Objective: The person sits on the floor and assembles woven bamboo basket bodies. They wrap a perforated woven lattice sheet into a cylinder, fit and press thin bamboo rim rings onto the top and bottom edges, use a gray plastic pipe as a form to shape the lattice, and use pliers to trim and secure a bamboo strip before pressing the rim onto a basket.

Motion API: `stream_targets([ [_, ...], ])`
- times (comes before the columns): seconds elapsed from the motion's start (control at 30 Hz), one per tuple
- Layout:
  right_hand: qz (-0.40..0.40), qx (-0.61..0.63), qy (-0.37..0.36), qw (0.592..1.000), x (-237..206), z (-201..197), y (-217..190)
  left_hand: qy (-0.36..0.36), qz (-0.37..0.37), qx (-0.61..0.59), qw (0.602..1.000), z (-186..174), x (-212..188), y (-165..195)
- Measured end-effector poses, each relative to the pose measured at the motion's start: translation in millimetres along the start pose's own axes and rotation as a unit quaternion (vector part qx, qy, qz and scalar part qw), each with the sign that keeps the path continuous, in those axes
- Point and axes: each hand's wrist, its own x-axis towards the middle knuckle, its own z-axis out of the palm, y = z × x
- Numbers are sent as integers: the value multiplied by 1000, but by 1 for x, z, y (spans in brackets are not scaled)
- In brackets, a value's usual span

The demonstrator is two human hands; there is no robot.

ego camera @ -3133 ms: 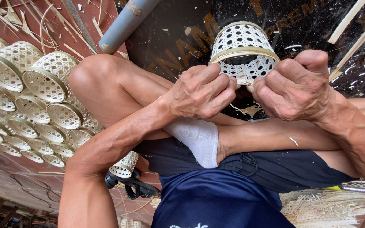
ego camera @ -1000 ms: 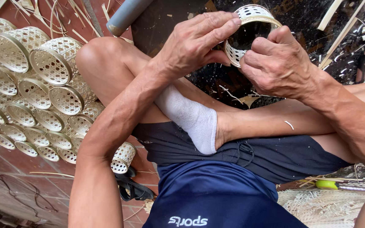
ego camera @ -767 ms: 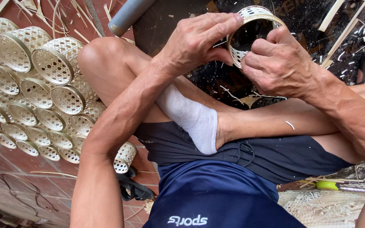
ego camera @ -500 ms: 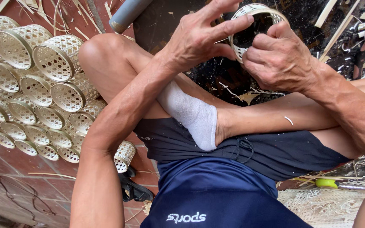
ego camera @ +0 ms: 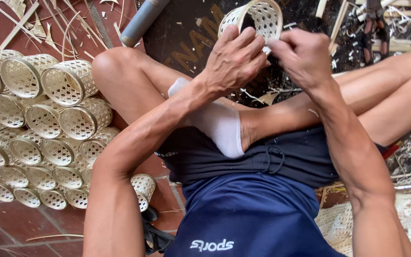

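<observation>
- Your left hand (ego camera: 234, 59) grips the small woven basket (ego camera: 258, 19) wall, fingers curled.
- Your right hand (ego camera: 303, 54) pinches its rim.
- Finished baskets (ego camera: 39, 133) stack at left; grey pipe (ego camera: 141, 21) lies beyond your knee.

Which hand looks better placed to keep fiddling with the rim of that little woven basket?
Probably the right hand: its fingertips pinch at the basket rim, while the left hand wraps the side, steadying it.

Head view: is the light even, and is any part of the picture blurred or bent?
Head view: soft, even daylight with no hard shadows or glare; the woven basket, left hand and right hand look sharp; the stacked baskets are clear too; the forearms at the bottom edge look stretched by the wide lens.
</observation>
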Motion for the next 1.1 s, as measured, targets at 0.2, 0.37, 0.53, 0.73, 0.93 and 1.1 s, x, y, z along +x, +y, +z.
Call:
stream_targets([
  [0.2, -142, -280, -53, 948, 11, 4, 28, 188, -234, -92, 949, -26, -2, 15],
  [0.37, -254, -333, -54, 907, 44, 1, 4, 137, -297, -28, 945, 6, -2, -7],
  [0.53, -276, -431, -60, 857, 55, 17, -6, 137, -272, 41, 952, 42, -16, -23],
  [0.73, -255, -443, -45, 858, 55, 25, -13, 152, -245, 30, 957, 47, -24, -20],
  [0.93, -278, -411, -48, 867, 56, 24, -26, 149, -245, 3, 958, 44, -24, -21],
  [1.1, -276, -409, -93, 865, 62, 26, -22, 148, -249, 28, 957, 43, -25, -21],
])
